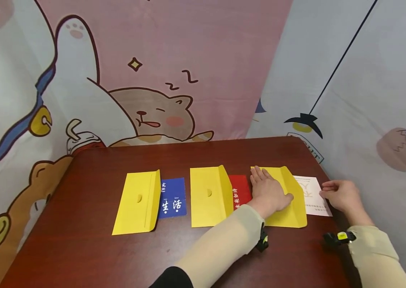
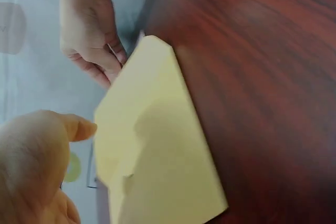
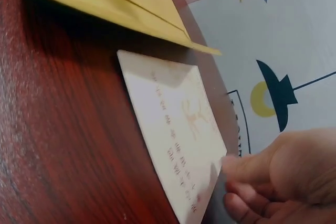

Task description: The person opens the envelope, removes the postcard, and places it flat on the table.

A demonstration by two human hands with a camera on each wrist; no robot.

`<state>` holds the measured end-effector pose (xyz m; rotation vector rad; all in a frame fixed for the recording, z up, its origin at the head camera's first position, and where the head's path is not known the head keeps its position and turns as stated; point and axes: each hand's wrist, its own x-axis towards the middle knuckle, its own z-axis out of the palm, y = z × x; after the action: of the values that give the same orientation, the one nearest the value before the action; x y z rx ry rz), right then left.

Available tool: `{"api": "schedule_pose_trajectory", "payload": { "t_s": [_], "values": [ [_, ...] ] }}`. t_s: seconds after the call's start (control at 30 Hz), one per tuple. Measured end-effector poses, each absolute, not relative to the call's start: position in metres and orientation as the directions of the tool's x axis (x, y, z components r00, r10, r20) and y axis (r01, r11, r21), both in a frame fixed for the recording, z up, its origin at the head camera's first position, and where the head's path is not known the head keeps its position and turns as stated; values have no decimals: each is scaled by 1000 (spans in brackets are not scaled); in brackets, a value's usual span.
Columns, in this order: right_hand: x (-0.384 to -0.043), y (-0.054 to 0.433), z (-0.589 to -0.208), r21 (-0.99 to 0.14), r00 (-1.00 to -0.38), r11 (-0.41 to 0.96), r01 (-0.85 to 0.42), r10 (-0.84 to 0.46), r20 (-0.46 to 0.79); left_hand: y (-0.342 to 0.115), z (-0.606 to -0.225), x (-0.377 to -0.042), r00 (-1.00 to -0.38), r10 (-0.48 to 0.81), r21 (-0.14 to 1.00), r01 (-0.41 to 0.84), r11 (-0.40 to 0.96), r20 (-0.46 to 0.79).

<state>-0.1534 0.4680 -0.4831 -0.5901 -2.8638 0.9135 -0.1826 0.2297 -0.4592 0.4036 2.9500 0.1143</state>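
Note:
My left hand [image 1: 269,193] lies with fingers extended on the rightmost yellow envelope [image 1: 295,216], its thumb out to the right. The envelope's flap [image 1: 298,200] is unfolded toward the right. Beside that flap is a white card [image 1: 312,200] with gold characters and small print. My right hand [image 1: 345,198] pinches the card's right edge between thumb and fingers. In the right wrist view the card [image 3: 173,124] lies low over the table, its far end near the envelope [image 3: 110,6]. The left wrist view shows the flap side of the envelope [image 2: 157,129] from above.
To the left are a middle yellow envelope [image 1: 204,208] with a red card [image 1: 239,190] at its flap side, and a left envelope [image 1: 134,210] beside a blue card [image 1: 173,200]. All lie on the dark red wooden table [image 1: 116,260]. Printed cloth [image 1: 206,60] hangs behind.

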Motion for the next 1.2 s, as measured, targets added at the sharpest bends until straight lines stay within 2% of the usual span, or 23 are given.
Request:
{"api": "schedule_pose_trajectory", "payload": {
  "t_s": [0.2, 0.5, 0.93, 1.2],
  "values": [
    [-160, 452, -469, -527, -929, 827, 196, 329, 170, 209, -440, -192, -937, 347, 175, 335, 926, -43],
    [-164, 408, -435, -537, -927, 843, 20, 217, 306, 164, -412, -215, -894, 441, 184, 448, 875, 78],
    [-175, 361, -418, -423, -926, 887, -186, -14, 377, 108, -400, -232, -876, 453, 184, 479, 859, 166],
    [-172, 334, -411, -365, -919, 905, -219, -66, 389, 76, -399, -232, -866, 456, 157, 489, 858, 207]
  ]
}}
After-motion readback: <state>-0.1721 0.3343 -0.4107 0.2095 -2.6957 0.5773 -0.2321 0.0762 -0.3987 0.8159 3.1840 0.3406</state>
